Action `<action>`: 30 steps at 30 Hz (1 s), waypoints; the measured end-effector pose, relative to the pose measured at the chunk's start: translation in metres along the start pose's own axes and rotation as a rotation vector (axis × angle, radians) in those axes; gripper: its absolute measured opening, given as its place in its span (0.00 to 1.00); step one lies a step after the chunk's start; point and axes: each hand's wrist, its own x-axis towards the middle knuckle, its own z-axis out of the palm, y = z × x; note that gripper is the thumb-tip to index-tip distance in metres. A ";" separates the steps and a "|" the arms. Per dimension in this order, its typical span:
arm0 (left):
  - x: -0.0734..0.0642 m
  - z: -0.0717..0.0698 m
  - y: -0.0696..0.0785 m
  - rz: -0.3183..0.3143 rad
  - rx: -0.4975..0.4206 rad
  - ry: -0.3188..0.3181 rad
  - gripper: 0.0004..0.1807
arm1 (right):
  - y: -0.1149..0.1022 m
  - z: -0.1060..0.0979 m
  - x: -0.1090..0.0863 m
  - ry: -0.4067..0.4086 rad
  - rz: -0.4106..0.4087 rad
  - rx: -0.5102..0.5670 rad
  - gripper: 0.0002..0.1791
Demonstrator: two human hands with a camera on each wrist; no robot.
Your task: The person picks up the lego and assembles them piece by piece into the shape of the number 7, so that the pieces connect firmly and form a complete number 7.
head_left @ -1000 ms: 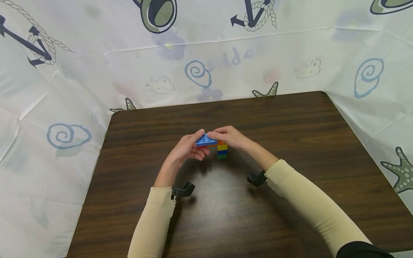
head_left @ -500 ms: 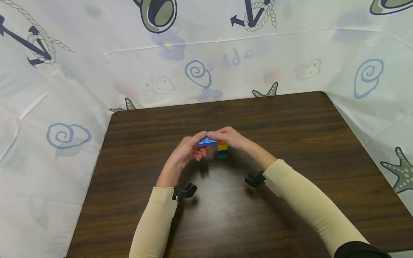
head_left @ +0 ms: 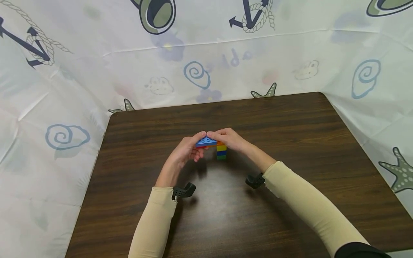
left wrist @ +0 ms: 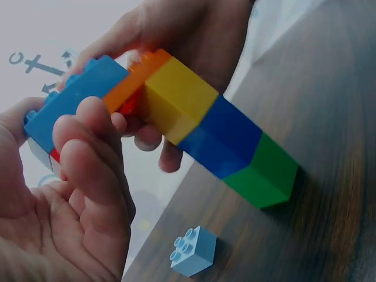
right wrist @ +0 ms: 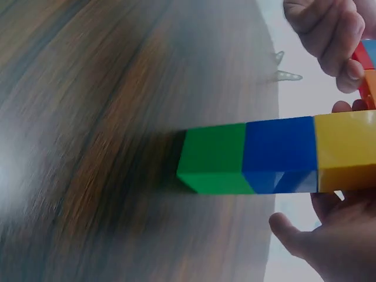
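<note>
Both hands hold a structure of toy building bricks. My left hand (head_left: 188,148) pinches its left end, thumb on the studded blue brick (head_left: 206,142) and fingers beneath. My right hand (head_left: 230,138) grips the other side, its thumb on top almost meeting the left thumb and its fingers behind. Under the blue brick, red (right wrist: 362,56) and orange (left wrist: 138,81) pieces show. From the orange one a column runs down: a yellow brick (left wrist: 179,100), a dark blue brick (left wrist: 226,138) and a green brick (left wrist: 267,173) at the tabletop. Fingers partly cover the left end's underside.
A loose pale blue brick (left wrist: 201,252) with studs lies on the dark wooden table (head_left: 274,118), beyond the column in the left wrist view. A patterned white curtain (head_left: 129,53) hangs behind the table and along its sides.
My left thumb has slid right along the blue brick towards the right thumb, and the left fingers have drawn in underneath. The right hand and the column have hardly moved.
</note>
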 end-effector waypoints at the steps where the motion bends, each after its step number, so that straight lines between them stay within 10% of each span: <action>1: 0.000 0.000 0.000 -0.006 0.005 -0.002 0.42 | 0.000 -0.001 -0.001 0.001 -0.017 -0.011 0.23; 13: -0.002 0.000 0.000 -0.005 0.025 0.031 0.40 | 0.021 -0.035 -0.015 -0.002 -0.241 -0.129 0.21; 30: 0.008 0.007 -0.012 0.341 0.161 0.075 0.22 | 0.023 -0.039 -0.018 0.013 -0.339 -0.293 0.20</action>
